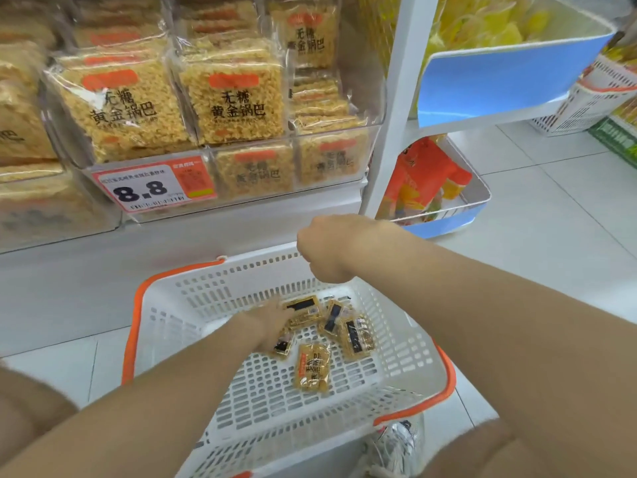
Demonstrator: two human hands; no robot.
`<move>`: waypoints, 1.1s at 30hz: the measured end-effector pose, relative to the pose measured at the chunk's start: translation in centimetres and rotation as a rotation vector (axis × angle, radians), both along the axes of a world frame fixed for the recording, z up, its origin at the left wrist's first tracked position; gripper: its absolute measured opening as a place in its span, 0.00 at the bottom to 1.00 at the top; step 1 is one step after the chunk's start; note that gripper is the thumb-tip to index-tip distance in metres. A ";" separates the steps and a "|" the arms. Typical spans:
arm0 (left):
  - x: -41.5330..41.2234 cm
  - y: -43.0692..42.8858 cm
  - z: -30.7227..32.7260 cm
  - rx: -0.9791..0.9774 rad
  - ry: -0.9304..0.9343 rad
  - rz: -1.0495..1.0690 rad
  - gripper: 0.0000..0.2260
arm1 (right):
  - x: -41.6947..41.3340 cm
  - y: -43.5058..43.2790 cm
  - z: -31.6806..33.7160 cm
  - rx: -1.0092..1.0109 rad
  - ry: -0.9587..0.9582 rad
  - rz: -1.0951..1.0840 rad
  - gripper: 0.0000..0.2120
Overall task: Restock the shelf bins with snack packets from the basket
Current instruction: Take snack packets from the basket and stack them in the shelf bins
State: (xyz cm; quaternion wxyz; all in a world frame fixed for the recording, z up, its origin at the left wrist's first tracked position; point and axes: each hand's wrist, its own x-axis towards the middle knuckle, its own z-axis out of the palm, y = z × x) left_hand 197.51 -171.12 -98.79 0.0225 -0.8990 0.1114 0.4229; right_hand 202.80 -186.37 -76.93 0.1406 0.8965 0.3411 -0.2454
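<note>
My left hand [272,320] is down inside the white basket [220,305], its fingers spread over the small snack packets [312,370] lying on the basket floor; they rest on one or two packets, but I cannot tell whether they have closed on any. The rest of the packets lie scattered just to the right of those fingers, one a little nearer to me. My right hand [327,250] is above the basket's far rim, curled into a loose fist with the fingers tucked under, so I cannot tell if it holds anything. Beyond that hand, the clear shelf bin [372,132] is packed with large rice-crisp bags [227,98], and a price tag [155,188] reading 8.8 hangs on its front. To the right of my right hand stands a white rack with blue trays [489,77] of yellow and orange bags. A second basket [593,98] sits on the floor farther right. My shoe [396,446] shows beside the basket's near corner.
</note>
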 end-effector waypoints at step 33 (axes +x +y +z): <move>2.6 1.3 24.9 -0.818 -0.123 0.441 0.11 | -0.1 -3.2 7.7 0.257 0.130 -0.148 0.33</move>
